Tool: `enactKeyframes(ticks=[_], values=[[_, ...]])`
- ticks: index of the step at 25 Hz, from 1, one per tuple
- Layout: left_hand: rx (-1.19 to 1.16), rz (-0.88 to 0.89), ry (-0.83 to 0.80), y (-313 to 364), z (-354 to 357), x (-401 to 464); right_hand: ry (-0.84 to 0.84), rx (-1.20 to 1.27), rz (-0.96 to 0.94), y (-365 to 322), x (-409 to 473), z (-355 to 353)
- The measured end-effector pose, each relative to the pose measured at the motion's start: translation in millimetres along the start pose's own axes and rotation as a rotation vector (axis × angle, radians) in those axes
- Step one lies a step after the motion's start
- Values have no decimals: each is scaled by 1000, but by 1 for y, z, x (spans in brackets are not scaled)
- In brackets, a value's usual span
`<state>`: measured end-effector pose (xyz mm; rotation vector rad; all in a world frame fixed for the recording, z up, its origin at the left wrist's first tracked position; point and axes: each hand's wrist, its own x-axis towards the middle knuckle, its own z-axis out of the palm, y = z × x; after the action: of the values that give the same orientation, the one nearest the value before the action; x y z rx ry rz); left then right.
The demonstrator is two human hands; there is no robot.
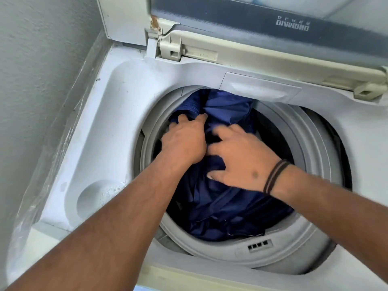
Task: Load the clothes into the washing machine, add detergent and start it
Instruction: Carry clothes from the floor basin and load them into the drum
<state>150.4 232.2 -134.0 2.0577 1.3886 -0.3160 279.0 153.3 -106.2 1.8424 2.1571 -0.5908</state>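
hands: 2, left hand (184, 141) | right hand (241, 162) | blue cloth (220, 206): 1 | drum (298, 131): 1

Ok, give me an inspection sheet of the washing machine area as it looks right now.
Surface: white washer top, scuffed, with a round recess at the front left.
Job's things: dark blue clothes bunched in the drum opening, partly over the grey drum rim; lid raised; no detergent seen.
Clutter: clear plastic film along the washer's left side.
Hands: left hand and right hand both on the clothes, fingers dug into the fabric; dark wristbands on the right wrist.
Cables: nothing seen.
Surroundings: grey textured wall to the left; rust mark near the lid hinge.
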Motion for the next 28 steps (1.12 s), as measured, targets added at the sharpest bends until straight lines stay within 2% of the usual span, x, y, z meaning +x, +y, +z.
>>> enactKeyframes(ticks=[2, 4, 6, 9, 11, 14, 18, 20, 22, 24, 28], values=[[12, -9, 15, 1, -2, -1, -211, -19, 194, 20, 24, 22], [21, -3, 18, 3, -2, -1, -385, 121, 305, 27, 53, 55], [35, -5, 28, 3, -1, -1, -470, 251, 327, 30, 81, 79], [15, -42, 6, 0, -4, 2, -518, 307, 301, 32, 103, 77], [9, -56, -7, 0, -5, -1, -511, 273, 285, 29, 98, 56], [-5, -51, 29, 2, -6, -1, -391, 115, 191, 12, 64, 37], [-37, -33, -1, 5, -7, -1, -498, -108, 123, -34, 16, 76], [-28, -22, -43, 5, -3, -1, -382, -145, 91, -43, 6, 85], [-14, -30, -66, 4, -1, 2, -184, -47, 51, -44, -5, 73], [-16, -43, -78, 4, -3, 2, -105, 0, 45, -45, -24, 60], [-22, -61, -134, 4, -1, 3, -237, -139, -21, -18, -48, 51]])
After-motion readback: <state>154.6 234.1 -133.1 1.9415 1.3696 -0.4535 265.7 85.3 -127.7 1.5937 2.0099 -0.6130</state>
